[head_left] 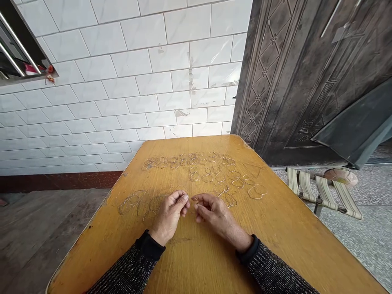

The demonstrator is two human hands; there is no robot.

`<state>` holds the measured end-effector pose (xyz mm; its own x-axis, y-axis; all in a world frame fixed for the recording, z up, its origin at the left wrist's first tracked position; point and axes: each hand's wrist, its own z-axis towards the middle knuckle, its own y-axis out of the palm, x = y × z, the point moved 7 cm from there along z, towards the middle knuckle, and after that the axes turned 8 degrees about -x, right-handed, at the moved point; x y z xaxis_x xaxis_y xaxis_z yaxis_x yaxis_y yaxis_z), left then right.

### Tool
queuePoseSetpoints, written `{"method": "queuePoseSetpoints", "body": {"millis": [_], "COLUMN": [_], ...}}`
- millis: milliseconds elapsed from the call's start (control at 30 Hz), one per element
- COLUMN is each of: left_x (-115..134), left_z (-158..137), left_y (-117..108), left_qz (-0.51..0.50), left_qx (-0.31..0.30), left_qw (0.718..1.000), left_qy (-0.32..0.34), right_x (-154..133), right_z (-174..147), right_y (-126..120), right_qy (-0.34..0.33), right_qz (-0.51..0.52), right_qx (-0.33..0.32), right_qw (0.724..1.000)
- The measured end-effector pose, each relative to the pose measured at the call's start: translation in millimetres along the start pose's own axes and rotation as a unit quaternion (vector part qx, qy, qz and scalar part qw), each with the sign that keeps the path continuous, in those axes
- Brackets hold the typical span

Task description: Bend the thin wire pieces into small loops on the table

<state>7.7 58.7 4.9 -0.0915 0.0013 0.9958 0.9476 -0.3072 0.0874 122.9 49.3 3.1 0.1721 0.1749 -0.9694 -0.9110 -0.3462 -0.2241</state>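
Note:
Both hands are close together over the middle of a wooden table (202, 253). My left hand (171, 214) is closed, thumb pressed on the bent forefinger, pinching a thin wire whose fine loop shows faintly above the knuckles. Just to its right, my right hand (216, 214) has its thumb and forefinger curled round a bit of the same kind of wire; the exact grip is too fine to make out. Bent wire loops (130, 203) lie left of my left hand. Another wire loop cluster (228, 199) lies just behind my right hand.
Rows of wire loops (183, 160) spread over the table's far part, with a single wire loop (257, 192) at right. A white tiled wall (137, 85) stands behind. Right of the table are a dark metal door (294, 81) and a strapped folding stool (324, 190).

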Motion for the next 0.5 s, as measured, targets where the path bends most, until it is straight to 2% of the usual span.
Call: {"method": "queuePoseSetpoints", "body": {"millis": [67, 267, 400, 500], "left_x": [-5, -21, -25, -22], "left_z": [0, -1, -2, -2], "left_y": [0, 4, 6, 4], "left_qz": [-0.05, -0.2, -0.222, -0.172], "left_qx": [0.0, 0.004, -0.011, -0.009], "left_qw": [0.998, 0.974, 0.964, 0.976], "left_qy": [-0.027, -0.109, -0.145, -0.132], "right_x": [1, 6, 9, 3], "right_z": [0, 0, 2, 4], "right_y": [2, -4, -5, -7], "right_qy": [-0.006, -0.01, -0.006, -0.024], "right_qz": [0.02, 0.006, 0.022, 0.014], "right_qx": [-0.012, 0.022, 0.012, -0.003], "right_qw": [1.0, 1.0, 1.0, 1.0]}}
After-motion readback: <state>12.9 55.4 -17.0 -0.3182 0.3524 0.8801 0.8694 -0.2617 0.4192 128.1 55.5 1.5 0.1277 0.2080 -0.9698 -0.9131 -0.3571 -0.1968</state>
